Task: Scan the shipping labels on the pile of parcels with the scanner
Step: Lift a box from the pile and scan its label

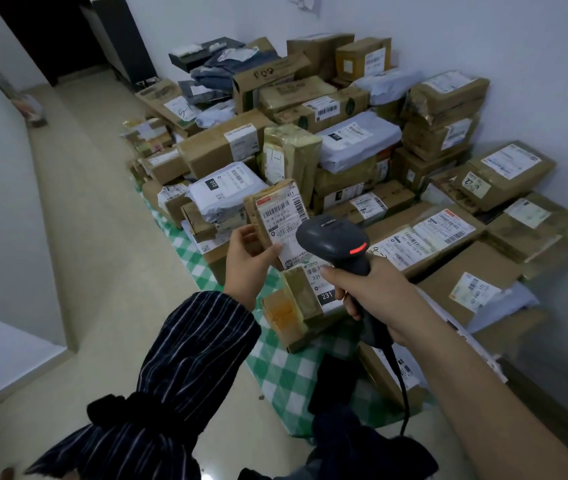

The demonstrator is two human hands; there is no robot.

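Mid-scan, the left grip (249,252) pinched a small brown cardboard parcel (251,208) while the right grip (370,292) clasped a dark-grey handheld scanner (331,237), which seemingly needed truer aim at the white label (277,218).

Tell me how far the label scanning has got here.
Done: cannot tell; no parcel shows a scanned mark. In hand: the left hand holds a small brown parcel, label facing up, while the right hand grips the scanner, red light on, aimed toward it. Left: the pile of parcels on the green checked cloth, many labels showing.
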